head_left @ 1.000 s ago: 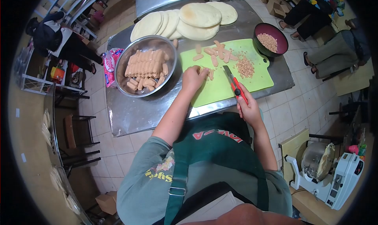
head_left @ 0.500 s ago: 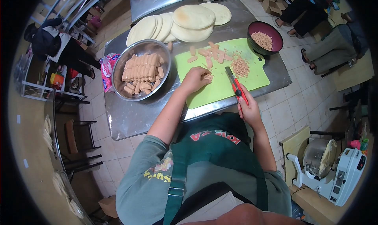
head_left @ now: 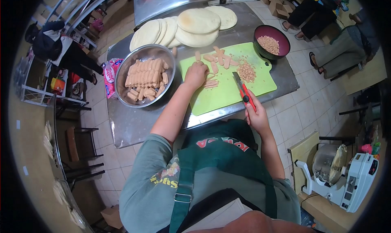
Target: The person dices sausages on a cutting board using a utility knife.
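A green cutting board [head_left: 216,100] lies on the table. My left hand [head_left: 196,75] rests on its left part with fingers curled down, beside a short sausage piece [head_left: 198,56]; what lies under the fingertips is hidden. Thin sausage strips [head_left: 211,83] lie just right of that hand. My right hand [head_left: 256,114] grips a red utility knife [head_left: 244,95], its blade slanting over the board near a heap of diced sausage [head_left: 247,72]. More sausage pieces [head_left: 220,58] lie along the board's far side. At left, a steel bowl [head_left: 172,80] holds many sausages.
Flat dough rounds [head_left: 198,21] are spread at the table's back. A dark bowl [head_left: 282,40] with diced sausage stands by the board's far right corner. A pink packet [head_left: 110,76] lies left of the steel bowl. People stand beyond the table, left and right.
My left hand has moved away from the sausage strips, up and left across the board to the sausage pieces. The strips now show. My right hand still holds the utility knife.
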Available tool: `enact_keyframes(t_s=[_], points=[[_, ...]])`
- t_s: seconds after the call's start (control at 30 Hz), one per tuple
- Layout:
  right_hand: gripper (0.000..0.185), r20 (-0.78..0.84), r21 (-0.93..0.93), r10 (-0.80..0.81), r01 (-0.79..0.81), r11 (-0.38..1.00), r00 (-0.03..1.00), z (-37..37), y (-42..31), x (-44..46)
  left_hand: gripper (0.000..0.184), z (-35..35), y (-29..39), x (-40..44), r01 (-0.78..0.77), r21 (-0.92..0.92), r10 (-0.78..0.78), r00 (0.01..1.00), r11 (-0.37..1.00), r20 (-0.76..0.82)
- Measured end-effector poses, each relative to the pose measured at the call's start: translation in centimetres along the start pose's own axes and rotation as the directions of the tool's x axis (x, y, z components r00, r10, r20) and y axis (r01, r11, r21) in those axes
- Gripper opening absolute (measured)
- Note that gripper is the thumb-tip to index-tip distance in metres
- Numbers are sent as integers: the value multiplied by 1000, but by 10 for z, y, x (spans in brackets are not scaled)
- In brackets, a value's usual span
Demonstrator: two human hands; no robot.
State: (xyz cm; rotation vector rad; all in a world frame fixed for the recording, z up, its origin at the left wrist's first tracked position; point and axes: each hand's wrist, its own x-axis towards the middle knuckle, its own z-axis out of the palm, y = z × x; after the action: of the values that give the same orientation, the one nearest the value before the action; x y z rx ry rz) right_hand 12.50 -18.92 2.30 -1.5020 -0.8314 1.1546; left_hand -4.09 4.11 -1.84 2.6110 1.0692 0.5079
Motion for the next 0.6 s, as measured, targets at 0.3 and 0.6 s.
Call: enact_keyframes(t_s=[0.3, 0.6], points=[[49, 23, 0, -33, 33, 999, 999, 2, 1, 4, 14, -26, 8, -8, 55, -177, 5, 947, 983, 322], [48, 4, -18, -45, 45, 999, 999, 2, 2, 2, 25, 4, 14, 24, -217, 200, 209, 976, 956, 63]])
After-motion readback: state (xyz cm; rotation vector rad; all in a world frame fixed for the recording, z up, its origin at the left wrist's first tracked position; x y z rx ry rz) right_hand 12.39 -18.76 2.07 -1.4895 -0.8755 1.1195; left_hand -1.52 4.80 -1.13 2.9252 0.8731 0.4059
